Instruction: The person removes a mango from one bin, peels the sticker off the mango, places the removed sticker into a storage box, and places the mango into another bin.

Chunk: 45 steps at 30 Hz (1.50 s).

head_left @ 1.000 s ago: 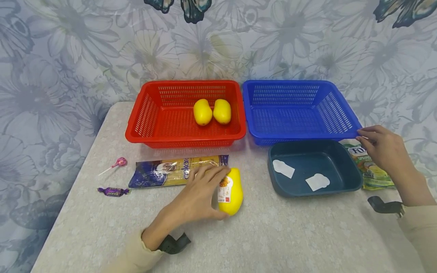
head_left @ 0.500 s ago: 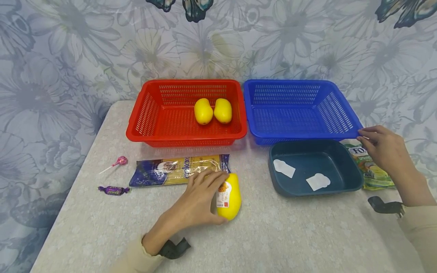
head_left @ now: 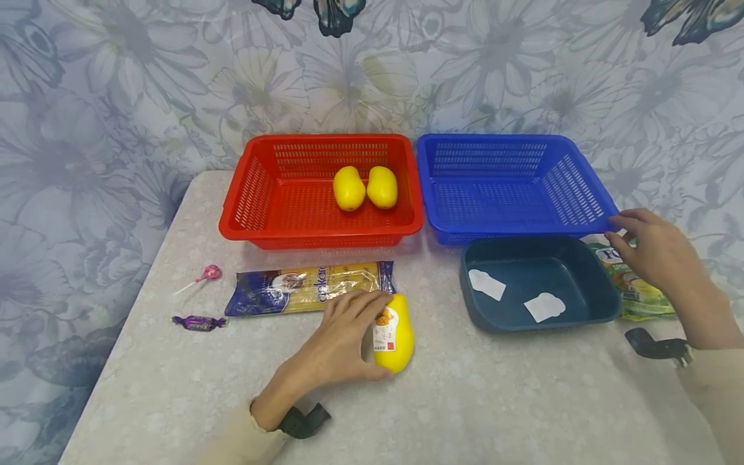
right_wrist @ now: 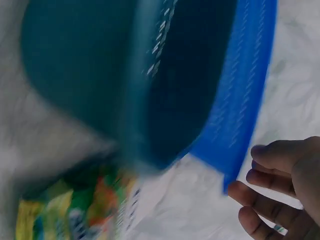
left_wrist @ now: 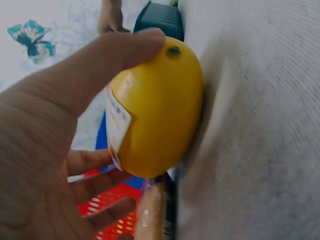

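Observation:
My left hand (head_left: 343,345) holds a yellow mango (head_left: 402,336) with a white label on its side. In the left wrist view the thumb lies on top of the mango (left_wrist: 160,115), near its green stem spot, and the fingers reach behind its far side. My right hand (head_left: 662,252) is at the near right corner of the blue basket (head_left: 488,230). In the right wrist view its loosely bent fingertips come right up to the rim of the basket (right_wrist: 250,95).
A red basket (head_left: 320,232) holds two more mangoes. A dark teal tub (head_left: 540,323) with two white cutouts (head_left: 544,307) sits before the blue basket, beside a green FOX packet (head_left: 642,294). A pasta packet (head_left: 314,289), lollipop (head_left: 212,272) and purple candy (head_left: 199,323) lie left.
My left hand has shifted the mango slightly toward the near side of the table. The right hand has stayed at the blue basket's corner.

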Each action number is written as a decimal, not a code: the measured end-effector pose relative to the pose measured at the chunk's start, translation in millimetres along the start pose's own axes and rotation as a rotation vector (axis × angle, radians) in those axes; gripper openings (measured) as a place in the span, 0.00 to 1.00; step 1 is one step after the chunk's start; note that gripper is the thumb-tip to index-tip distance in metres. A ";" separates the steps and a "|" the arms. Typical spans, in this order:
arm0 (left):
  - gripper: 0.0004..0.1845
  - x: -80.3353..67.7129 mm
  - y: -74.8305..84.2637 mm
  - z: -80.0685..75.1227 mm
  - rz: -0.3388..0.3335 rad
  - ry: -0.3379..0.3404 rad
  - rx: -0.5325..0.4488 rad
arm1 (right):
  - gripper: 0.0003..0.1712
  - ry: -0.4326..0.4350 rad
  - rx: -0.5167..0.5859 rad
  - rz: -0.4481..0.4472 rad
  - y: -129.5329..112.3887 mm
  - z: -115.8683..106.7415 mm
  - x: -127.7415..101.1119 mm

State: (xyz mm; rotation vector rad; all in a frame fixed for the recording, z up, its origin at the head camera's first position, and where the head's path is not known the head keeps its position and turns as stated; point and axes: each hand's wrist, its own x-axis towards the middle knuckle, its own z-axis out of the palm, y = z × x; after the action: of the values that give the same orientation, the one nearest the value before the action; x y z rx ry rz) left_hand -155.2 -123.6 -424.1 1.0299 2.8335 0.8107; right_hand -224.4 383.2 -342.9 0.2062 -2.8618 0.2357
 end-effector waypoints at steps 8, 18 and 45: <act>0.62 2.6 -7.3 11.0 0.019 0.040 -0.036 | 0.17 0.188 0.095 -0.264 -77.0 -9.5 -7.4; 0.63 0.6 -13.1 13.8 0.032 0.046 -0.043 | 0.14 0.158 0.283 -0.506 -167.0 11.8 -18.7; 0.63 -2.2 -10.6 15.6 0.024 0.048 -0.057 | 0.11 -0.166 0.452 -0.513 -265.4 82.6 -29.8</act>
State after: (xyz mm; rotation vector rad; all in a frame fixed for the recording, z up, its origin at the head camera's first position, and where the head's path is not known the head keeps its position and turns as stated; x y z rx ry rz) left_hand -156.9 -124.6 -443.0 1.0524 2.8239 0.9250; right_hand -173.5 112.7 -392.1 1.0673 -2.7449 0.7792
